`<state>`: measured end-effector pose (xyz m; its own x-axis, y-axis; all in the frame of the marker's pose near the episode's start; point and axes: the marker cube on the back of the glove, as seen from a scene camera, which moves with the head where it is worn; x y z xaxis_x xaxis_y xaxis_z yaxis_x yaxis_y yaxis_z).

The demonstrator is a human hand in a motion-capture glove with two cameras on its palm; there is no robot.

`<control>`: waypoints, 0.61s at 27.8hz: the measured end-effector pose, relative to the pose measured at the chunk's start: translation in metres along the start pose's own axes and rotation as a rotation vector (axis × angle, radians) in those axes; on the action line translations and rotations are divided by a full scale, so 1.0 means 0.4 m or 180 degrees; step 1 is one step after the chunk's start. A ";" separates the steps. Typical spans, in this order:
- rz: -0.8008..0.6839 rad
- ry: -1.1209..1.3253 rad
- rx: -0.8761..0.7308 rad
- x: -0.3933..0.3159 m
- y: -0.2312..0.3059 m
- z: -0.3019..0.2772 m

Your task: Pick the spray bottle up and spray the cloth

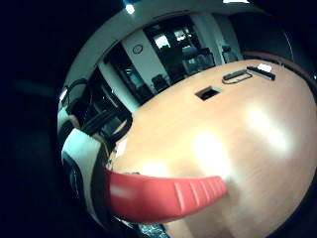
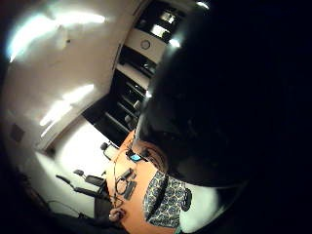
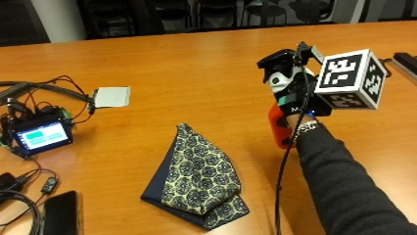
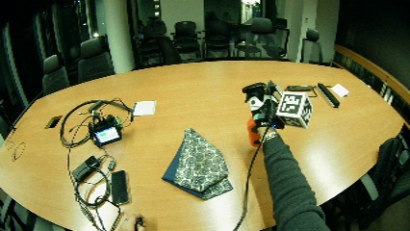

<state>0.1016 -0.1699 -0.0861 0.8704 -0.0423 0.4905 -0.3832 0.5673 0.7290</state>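
Gloved hand [image 3: 293, 100] holds the spray bottle [image 3: 279, 128] upright at the frame's right.
The patterned cloth [image 3: 198, 178] lies flat on the counter [image 3: 196, 78] lower left of it, well apart.

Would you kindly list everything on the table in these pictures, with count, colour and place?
Red plastic spray bottle: one, red body with black-and-white head, held above the wooden table, right of the cloth.
Folded patterned cloth: one, navy with cream floral print, flat on the table near its front edge.
Small screen device: one, black with lit teal display, left side, among black cables.
White card: one, white, beside the screen device.
Black phone: one, black, front left.
Black bar: one, far right side.
Office chairs: several, black, behind the table.
Gloved right hand: one, black glove, its grip round the bottle's neck.
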 end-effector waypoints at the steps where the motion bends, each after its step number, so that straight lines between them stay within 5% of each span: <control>1: -0.0065 0.0056 -0.0056 -0.004 0.001 0.001; 17: -0.1322 0.1061 -0.0507 -0.047 0.063 0.022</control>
<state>0.0729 -0.1619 -0.0726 0.9990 -0.0410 -0.0193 0.0420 0.6769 0.7349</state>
